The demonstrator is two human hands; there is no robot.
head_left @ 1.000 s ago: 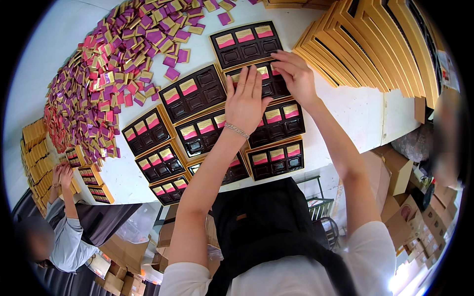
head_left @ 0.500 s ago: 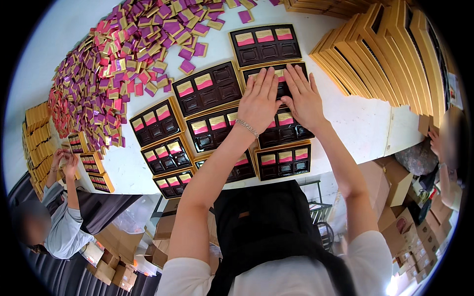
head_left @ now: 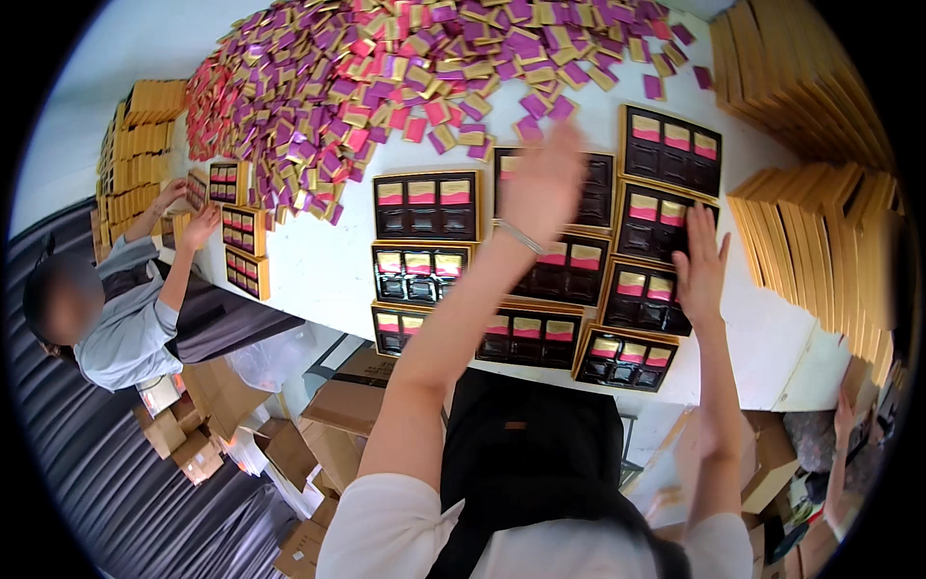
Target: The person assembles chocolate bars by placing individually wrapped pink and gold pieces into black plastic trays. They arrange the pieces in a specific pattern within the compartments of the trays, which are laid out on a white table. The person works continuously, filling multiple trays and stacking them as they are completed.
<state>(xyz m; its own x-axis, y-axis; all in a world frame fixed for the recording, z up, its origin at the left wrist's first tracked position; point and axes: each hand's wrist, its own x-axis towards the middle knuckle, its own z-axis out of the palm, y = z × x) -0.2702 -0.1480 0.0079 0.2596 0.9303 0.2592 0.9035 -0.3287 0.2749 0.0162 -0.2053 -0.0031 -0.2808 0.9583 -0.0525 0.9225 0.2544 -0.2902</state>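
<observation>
My left hand (head_left: 548, 188) is smeared by motion over a dark tray (head_left: 595, 183) in a gold-edged box, partly covering it, so its fingers are unclear. My right hand (head_left: 702, 270) lies with fingers stretched out along the right edge of another dark tray (head_left: 648, 234). That tray's upper row shows two gold-and-pink wrapped pieces (head_left: 659, 208); my fingers cover its right end. Several similar boxes stand close around my hands, such as a box (head_left: 426, 220) on the left with a full upper row and bare lower wells. Beyond my left hand spreads a pile of small wrapped pieces (head_left: 386, 87) in purple, pink and gold.
Gold box parts (head_left: 810, 251) lean in stacks at the right, with more stacks (head_left: 145, 145) at the far left. A co-worker in a grey top (head_left: 130, 328) handles boxes (head_left: 243, 232) at the left. Cardboard cartons (head_left: 352, 396) stand below the white table (head_left: 318, 270).
The view has swung leftward, shifting the boxes to the right in the picture. My hands, side by side on one tray before, have parted: the left has moved left, the right stays at the tray's edge.
</observation>
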